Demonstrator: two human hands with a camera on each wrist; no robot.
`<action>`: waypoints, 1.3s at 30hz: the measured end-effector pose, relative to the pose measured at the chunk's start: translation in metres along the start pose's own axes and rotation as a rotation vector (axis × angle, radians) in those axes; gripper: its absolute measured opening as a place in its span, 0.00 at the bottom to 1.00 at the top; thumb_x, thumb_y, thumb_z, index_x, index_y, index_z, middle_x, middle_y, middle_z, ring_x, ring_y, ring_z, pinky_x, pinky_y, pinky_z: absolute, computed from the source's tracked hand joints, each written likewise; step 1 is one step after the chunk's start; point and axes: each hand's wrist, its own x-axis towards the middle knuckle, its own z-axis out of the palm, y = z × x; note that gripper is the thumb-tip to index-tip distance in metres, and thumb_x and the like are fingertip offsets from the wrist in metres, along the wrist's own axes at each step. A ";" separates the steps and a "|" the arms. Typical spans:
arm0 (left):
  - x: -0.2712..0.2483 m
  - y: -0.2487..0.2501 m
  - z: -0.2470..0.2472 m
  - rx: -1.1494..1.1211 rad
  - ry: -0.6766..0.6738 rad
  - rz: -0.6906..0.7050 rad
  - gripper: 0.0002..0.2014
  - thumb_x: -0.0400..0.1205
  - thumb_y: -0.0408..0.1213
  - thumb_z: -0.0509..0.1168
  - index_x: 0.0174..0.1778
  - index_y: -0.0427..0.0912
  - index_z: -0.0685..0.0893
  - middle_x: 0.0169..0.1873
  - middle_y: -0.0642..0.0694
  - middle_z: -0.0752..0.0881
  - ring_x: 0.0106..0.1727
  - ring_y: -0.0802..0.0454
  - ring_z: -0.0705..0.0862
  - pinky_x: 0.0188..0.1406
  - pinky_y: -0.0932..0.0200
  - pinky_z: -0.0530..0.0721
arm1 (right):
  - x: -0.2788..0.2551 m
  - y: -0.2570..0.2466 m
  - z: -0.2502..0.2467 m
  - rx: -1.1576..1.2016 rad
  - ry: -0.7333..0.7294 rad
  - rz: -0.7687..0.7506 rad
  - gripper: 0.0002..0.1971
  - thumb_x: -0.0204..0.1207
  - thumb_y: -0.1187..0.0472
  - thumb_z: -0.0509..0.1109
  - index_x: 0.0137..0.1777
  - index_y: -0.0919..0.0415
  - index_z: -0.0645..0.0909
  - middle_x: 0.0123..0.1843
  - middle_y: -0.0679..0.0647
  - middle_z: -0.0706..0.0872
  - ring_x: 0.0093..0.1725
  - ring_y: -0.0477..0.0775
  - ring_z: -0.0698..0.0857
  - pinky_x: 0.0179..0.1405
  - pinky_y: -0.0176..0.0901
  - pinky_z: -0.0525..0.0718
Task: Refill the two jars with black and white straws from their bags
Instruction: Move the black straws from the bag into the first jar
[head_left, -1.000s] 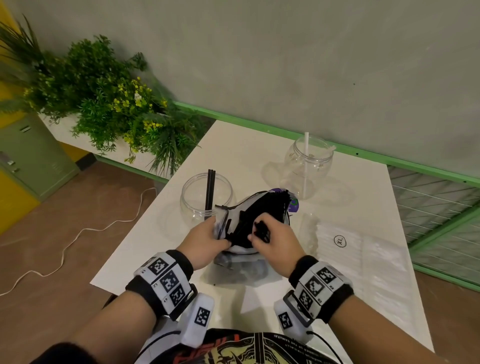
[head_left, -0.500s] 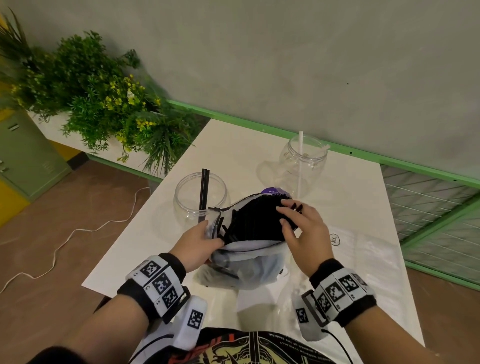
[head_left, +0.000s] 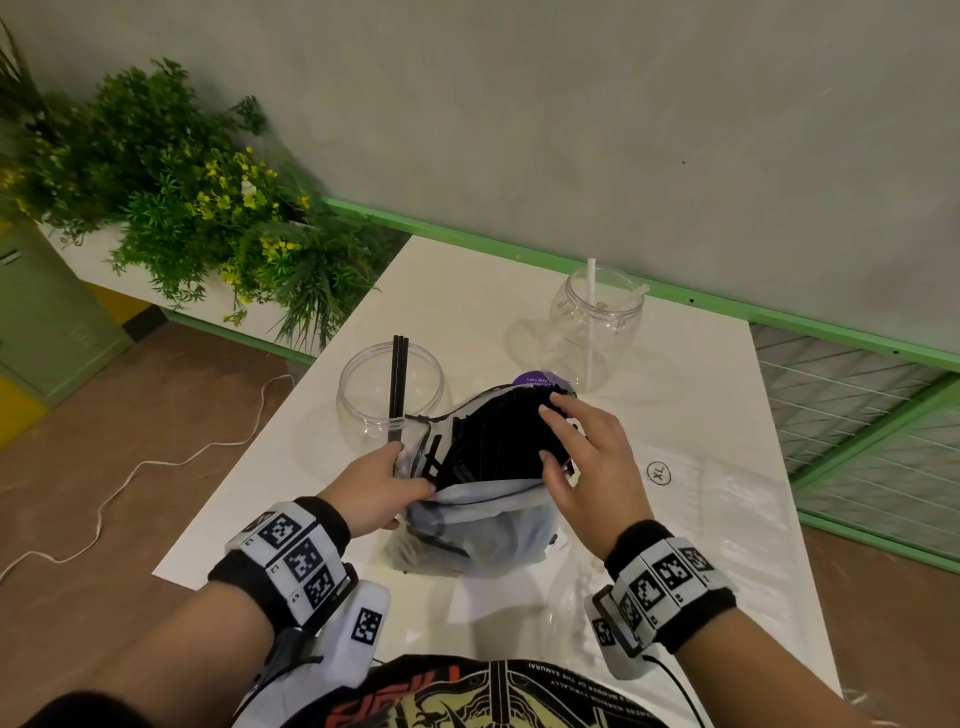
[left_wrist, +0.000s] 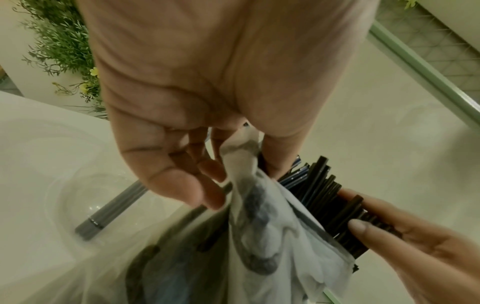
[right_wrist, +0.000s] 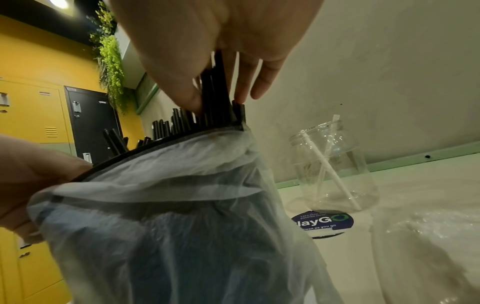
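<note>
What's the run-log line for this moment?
left hand: grips bag rim | right hand: fingers around black straws, not lifted | near jar: few black straws | far jar: white straws

The bag (head_left: 483, 525) looks like thin, crinkly, see-through plastic film, and the black straws (head_left: 498, 441) in it are smooth with a slight sheen. Both jars, near one (head_left: 363, 395) and far one (head_left: 597, 322), are clear glossy plastic or glass, can't tell which. The table (head_left: 467, 312) is a smooth, shiny white top.
</note>
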 end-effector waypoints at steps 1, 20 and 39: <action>-0.001 0.000 0.000 -0.022 -0.001 -0.013 0.12 0.79 0.39 0.68 0.55 0.40 0.77 0.50 0.40 0.84 0.48 0.44 0.86 0.32 0.59 0.84 | -0.001 -0.002 -0.001 -0.023 0.008 -0.005 0.22 0.77 0.59 0.65 0.71 0.60 0.78 0.73 0.54 0.78 0.68 0.57 0.76 0.67 0.57 0.77; -0.007 -0.001 0.015 -0.511 -0.084 0.005 0.20 0.79 0.21 0.61 0.67 0.35 0.72 0.60 0.30 0.81 0.51 0.42 0.87 0.38 0.56 0.88 | -0.033 -0.042 0.040 -0.229 -0.318 -0.266 0.10 0.61 0.62 0.72 0.40 0.55 0.75 0.32 0.47 0.79 0.32 0.53 0.78 0.41 0.45 0.67; -0.005 -0.002 0.010 -0.280 -0.027 0.153 0.11 0.70 0.22 0.69 0.46 0.37 0.85 0.36 0.47 0.90 0.43 0.45 0.88 0.48 0.49 0.86 | -0.014 -0.056 0.040 0.097 -0.355 0.221 0.32 0.66 0.55 0.75 0.72 0.56 0.72 0.64 0.51 0.77 0.64 0.53 0.71 0.61 0.47 0.78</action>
